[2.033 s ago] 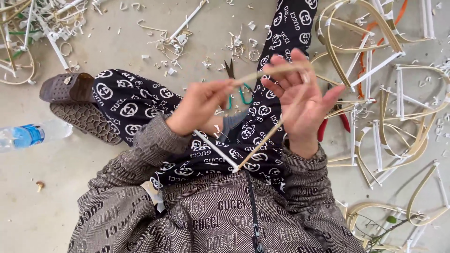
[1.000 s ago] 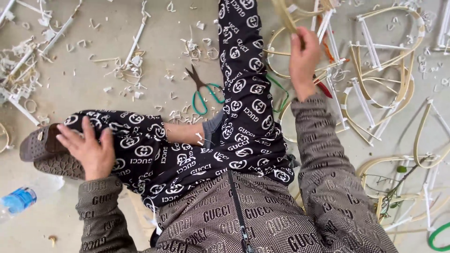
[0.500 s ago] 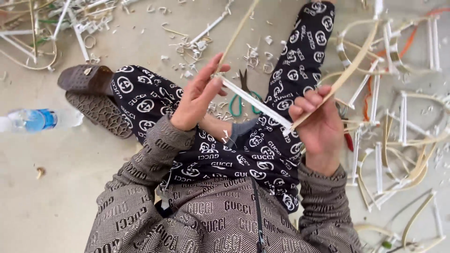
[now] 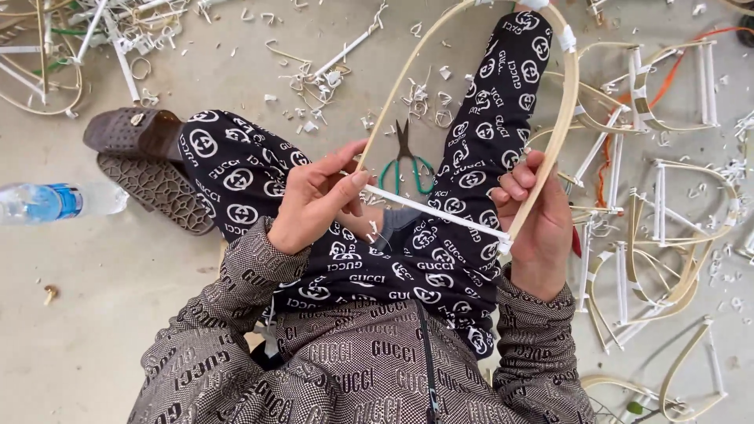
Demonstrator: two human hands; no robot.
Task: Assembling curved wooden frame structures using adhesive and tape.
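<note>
- Your left hand (image 4: 314, 208) pinches the near end of the white crossbar (image 4: 436, 212) between thumb and fingertips, right where it meets the left leg of the bent bamboo hoop (image 4: 561, 118).
- Your right hand (image 4: 538, 224) is closed around the hoop's right leg, fingers curled over the strip at the crossbar's far end.
- The hoop arches away from you over your lap and patterned trousers (image 4: 463, 165); the crossbar spans its open end, just above your knees.
- Risk: the strip looks sprung. If either grip loosens, the legs would likely splay and the crossbar drop out.
- Risk: the left pinch covers only the bar's tip; a small twist could slip it off the leg. I cannot tell whether that joint is fastened.
- Risk: squeezing the right leg harder could kink or split the thin strip near the wrapped joint.
- Green-handled scissors (image 4: 404, 161) lie on the floor between your legs, points away; a dropped hoop could land on them.
- Finished frames (image 4: 667, 86) and offcuts lie on the floor to your right, a water bottle (image 4: 55, 202) to your left.
</note>
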